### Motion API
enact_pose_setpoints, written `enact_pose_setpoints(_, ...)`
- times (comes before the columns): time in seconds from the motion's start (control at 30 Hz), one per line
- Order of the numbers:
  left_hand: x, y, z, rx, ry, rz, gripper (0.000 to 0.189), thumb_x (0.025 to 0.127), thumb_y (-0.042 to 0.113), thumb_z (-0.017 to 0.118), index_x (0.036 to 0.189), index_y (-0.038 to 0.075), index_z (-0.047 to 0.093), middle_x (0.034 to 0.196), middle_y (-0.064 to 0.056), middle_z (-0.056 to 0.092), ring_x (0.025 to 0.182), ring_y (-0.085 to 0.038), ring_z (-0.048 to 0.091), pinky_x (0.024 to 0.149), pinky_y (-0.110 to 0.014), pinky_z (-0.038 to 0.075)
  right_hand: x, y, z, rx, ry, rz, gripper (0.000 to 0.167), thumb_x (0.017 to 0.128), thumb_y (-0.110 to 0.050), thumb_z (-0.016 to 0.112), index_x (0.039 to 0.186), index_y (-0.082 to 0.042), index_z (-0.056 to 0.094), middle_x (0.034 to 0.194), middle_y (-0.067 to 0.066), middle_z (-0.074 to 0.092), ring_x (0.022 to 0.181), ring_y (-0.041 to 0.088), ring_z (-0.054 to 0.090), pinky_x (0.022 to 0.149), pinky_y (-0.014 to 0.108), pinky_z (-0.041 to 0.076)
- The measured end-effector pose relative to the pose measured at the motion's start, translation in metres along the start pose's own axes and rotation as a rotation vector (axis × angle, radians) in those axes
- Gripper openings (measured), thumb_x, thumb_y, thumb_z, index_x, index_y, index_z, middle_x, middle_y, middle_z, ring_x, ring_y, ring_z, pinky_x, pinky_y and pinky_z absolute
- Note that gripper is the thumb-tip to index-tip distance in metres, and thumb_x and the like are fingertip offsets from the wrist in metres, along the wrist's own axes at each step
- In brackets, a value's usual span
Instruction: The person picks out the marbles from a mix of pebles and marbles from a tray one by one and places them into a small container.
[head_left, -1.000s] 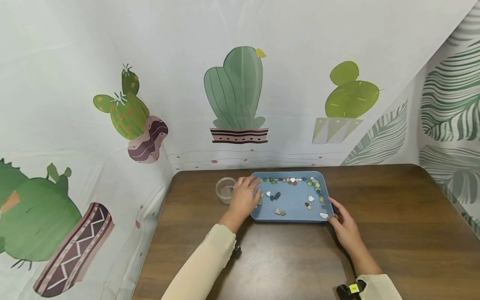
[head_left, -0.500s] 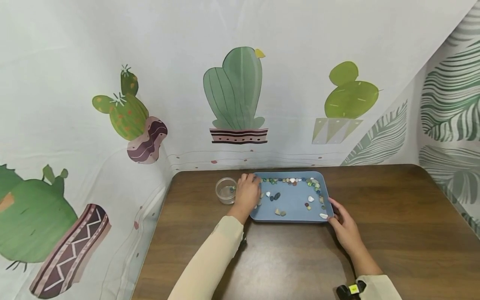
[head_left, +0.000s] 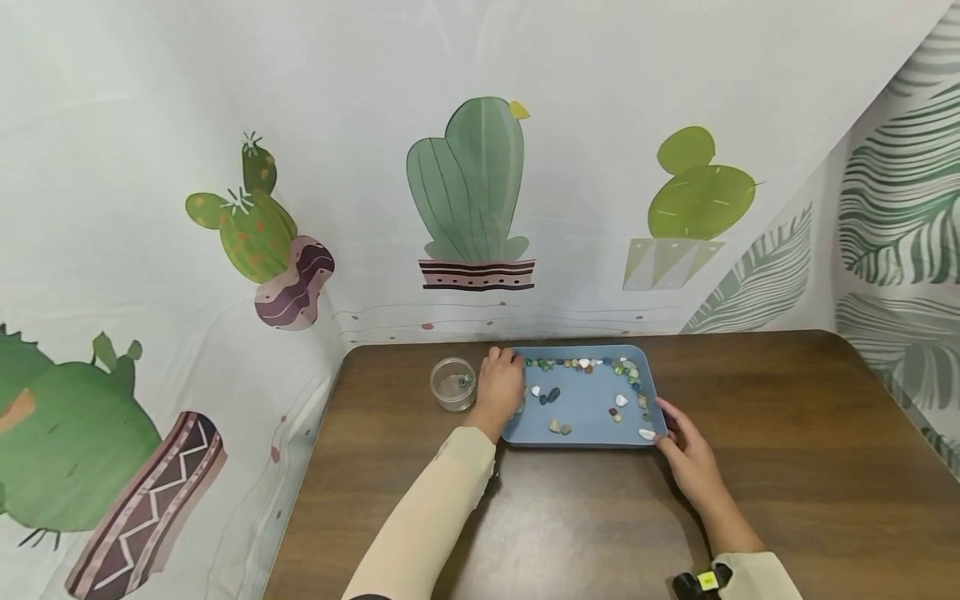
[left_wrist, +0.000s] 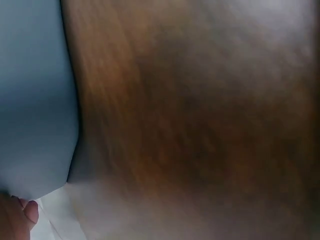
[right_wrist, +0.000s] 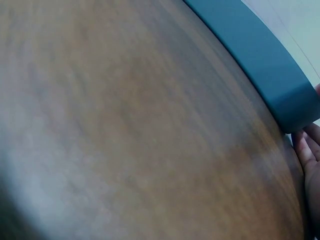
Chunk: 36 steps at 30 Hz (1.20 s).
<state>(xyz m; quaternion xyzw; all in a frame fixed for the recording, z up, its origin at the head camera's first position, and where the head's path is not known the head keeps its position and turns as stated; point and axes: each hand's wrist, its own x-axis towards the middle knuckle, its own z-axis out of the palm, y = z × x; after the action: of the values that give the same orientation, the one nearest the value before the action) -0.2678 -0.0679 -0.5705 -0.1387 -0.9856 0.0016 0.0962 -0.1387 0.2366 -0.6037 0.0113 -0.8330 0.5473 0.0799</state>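
Sitting on the table, the blue tray looks light and stiff, its stones slippery, best held at both ends: right hand gripping one corner, left hand opposite, its hold unclear.

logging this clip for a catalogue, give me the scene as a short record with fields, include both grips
surface: brown wood-grain table
tray: blue tray on the table
tray contents: small mixed stones lining the far side and part of the right; others scattered, including a dark oval stone
container: clear round container, left of the tray; something small inside
left grip: at the tray's left edge; what its fingers hold is hidden
right grip: holds the tray's near right corner
backdrop: white cloth with printed cacti
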Motion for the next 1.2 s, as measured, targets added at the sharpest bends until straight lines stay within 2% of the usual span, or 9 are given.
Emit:
enact_pose_setpoints(0.2,0.0003,0.0015,0.0041,-0.016,0.017,-0.011,0.023,0.096,0.020,0.066,0.117,0.014,0.074,0.126,-0.003,0.064,0.107,-0.021,0.051,0.087,-0.033,0.049,-0.0015,0.0012,0.0001,-0.004,-0.005,-0.003,0.057,0.097,0.002,0.053,0.152,-0.007,0.042,0.149,0.027,0.047,0.117,-0.013,0.044,0.092,-0.003,0.036)
enact_pose_setpoints(0.43,-0.0021,0.0017,0.0021,-0.034,0.034,-0.015,0.020,0.096,0.015,0.065,0.112,0.011,0.075,0.122,-0.006,0.064,0.105,-0.023,0.050,0.086,-0.034,0.050,-0.0019,0.0013,0.0021,0.009,0.006,-0.009,0.057,0.096,0.004,0.054,0.151,-0.006,0.043,0.149,0.026,0.048,0.118,-0.012,0.045,0.092,-0.003,0.037)
enact_pose_setpoints(0.83,-0.0029,0.0026,0.0011,-0.013,-0.016,-0.019,0.022,0.095,0.011,0.066,0.117,0.012,0.071,0.123,-0.006,0.061,0.106,-0.021,0.047,0.087,-0.033,0.051,-0.0006,0.0062,0.0030,-0.005,0.011,-0.025,0.059,0.095,0.008,0.054,0.151,-0.004,0.043,0.147,0.027,0.049,0.117,-0.012,0.045,0.090,-0.002,0.038)
enact_pose_setpoints(1.2,-0.0015,0.0031,-0.0011,-0.005,-0.023,-0.027,0.026,0.093,0.010,0.069,0.119,0.013,0.070,0.124,-0.005,0.062,0.105,-0.021,0.048,0.090,-0.033,0.051,0.0016,0.0044,0.0019,-0.013,0.017,-0.024,0.058,0.094,0.009,0.053,0.151,-0.001,0.042,0.146,0.029,0.049,0.116,-0.010,0.046,0.087,-0.002,0.038)
